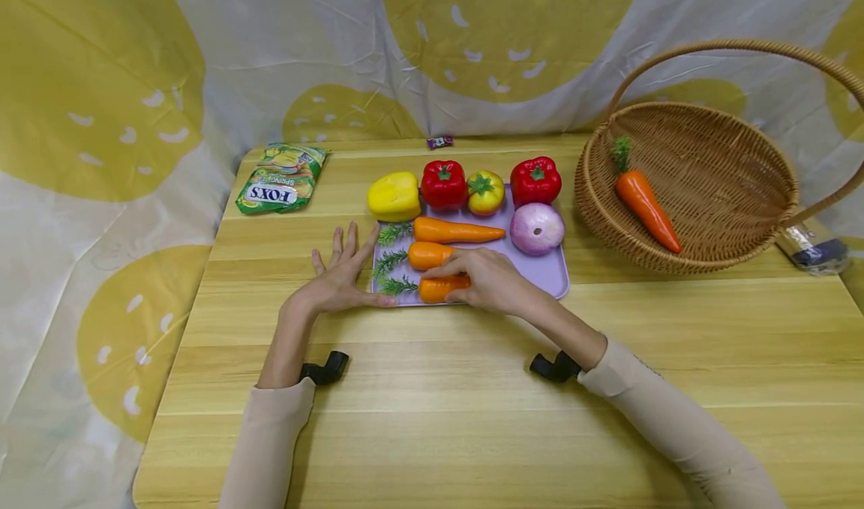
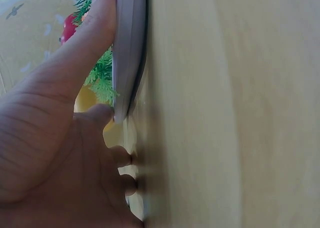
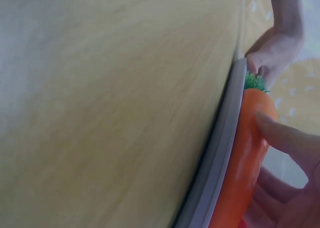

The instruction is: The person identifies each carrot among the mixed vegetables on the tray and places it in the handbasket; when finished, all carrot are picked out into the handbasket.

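My right hand (image 1: pixel 493 280) grips the nearest carrot (image 1: pixel 434 290) on a lavender tray (image 1: pixel 552 273), thumb on its near side and fingers over the far side; the carrot's tip is hidden under the hand. With fingers spread, my left hand (image 1: pixel 337 278) steadies the tray's left end, its thumb at the near corner. Beyond the held carrot lie a middle carrot (image 1: pixel 424 255) and a far carrot (image 1: pixel 459 230), leafy tops to the left. A purple onion (image 1: pixel 537 229) sits at the right. Along the back are a yellow pepper (image 1: pixel 394 196), two red peppers (image 1: pixel 444 185) and a yellow-red tomato (image 1: pixel 486 193).
A wicker basket (image 1: pixel 729 157) with a tall handle stands right of the tray, another carrot (image 1: pixel 648 208) inside it. A green Fox's packet (image 1: pixel 282 179) lies at the back left. A small purple wrapper (image 1: pixel 439 142) is by the back edge, a clear-wrapped item (image 1: pixel 813 250) behind the basket.
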The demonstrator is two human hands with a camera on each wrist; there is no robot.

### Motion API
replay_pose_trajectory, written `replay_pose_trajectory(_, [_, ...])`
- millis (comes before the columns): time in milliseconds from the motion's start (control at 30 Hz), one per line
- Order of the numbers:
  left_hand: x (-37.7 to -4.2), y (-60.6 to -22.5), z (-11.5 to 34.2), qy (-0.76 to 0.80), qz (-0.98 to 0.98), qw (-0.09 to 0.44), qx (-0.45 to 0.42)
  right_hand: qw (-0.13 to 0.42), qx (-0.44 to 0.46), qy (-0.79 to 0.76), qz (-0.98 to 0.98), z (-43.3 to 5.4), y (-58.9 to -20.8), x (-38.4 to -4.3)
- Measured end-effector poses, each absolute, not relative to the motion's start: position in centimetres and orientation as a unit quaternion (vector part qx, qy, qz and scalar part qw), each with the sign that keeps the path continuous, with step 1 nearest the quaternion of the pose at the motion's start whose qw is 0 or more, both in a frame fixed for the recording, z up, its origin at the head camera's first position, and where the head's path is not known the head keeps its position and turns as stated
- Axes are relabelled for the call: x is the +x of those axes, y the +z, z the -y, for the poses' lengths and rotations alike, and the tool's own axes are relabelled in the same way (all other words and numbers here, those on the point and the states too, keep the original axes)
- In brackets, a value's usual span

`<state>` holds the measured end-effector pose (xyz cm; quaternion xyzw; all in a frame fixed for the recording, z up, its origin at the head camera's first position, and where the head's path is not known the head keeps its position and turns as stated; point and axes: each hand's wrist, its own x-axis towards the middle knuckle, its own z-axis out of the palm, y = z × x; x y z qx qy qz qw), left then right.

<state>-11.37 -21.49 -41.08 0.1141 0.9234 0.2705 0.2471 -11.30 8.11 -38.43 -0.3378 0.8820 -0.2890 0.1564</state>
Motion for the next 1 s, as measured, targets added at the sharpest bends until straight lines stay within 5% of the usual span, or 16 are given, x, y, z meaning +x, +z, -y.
replay_pose_trajectory(1000, [-11.20, -40.83, 21.52, 0.280, -0.922, 0.242, 0.115, 0.178, -0.332, -0.362, -0.853, -8.91, -38.31, -11.45])
